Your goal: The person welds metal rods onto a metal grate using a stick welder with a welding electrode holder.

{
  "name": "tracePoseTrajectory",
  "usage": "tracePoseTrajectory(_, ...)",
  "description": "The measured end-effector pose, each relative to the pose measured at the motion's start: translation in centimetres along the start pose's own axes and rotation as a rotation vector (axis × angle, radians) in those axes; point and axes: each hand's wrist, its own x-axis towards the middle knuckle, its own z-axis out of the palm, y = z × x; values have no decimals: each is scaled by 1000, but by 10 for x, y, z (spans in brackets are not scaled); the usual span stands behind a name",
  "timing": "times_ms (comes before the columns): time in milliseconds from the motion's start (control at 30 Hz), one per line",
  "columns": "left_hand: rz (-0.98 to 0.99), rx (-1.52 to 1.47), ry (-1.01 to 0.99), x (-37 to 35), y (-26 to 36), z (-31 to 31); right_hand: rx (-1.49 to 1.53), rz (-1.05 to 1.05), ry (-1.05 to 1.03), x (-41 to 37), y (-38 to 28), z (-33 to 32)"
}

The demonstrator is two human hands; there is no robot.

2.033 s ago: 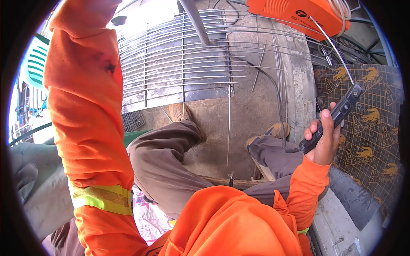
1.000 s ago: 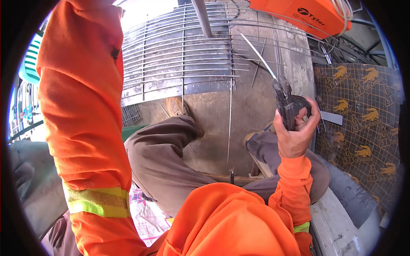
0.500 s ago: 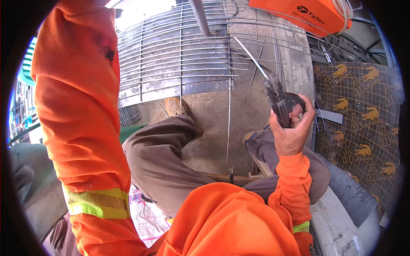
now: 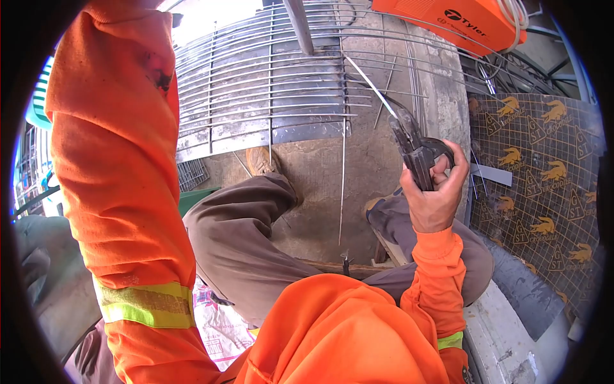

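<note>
My right hand (image 4: 436, 192) is closed round the handle of a black welding electrode holder (image 4: 414, 150). A pale, thin welding electrode (image 4: 373, 86) is clamped in its jaws and slants up and to the left. The electrode's tip overlaps the end of a grid of thin metal rods (image 4: 272, 83), close to the foot of an upright metal bar (image 4: 299, 25). My left arm (image 4: 121, 166), in an orange sleeve, stretches up along the left side. The left hand lies beyond the top edge of the view.
An orange Tyler machine (image 4: 454, 22) with a coiled cable stands at the upper right. Crocodile-printed board (image 4: 531, 185) covers the right side. Under the grid lies a metal sheet (image 4: 307, 125). A single rod (image 4: 343, 185) points towards me between my legs. A printed sack (image 4: 217, 329) lies lower left.
My right hand has shifted the electrode holder slightly left, and the electrode's tip has moved a little left and down. The left arm stays nearly still.
</note>
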Motion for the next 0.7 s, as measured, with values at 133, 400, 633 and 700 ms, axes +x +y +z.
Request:
tracePoseTrajectory(133, 30, 7, 24, 2, -3, -1, -7, 3, -8, 0, 2, -1)
tracePoseTrajectory(400, 67, 37, 50, 1, -4, 3, -123, -21, 6, -4, 10, -3)
tracePoseTrajectory(633, 3, -51, 44, 0, -3, 6, -391, -185, 25, -9, 9, -1)
tracePoseTrajectory(700, 9, 12, 68, 2, -4, 7, -501, -298, 40, -8, 8, 0)
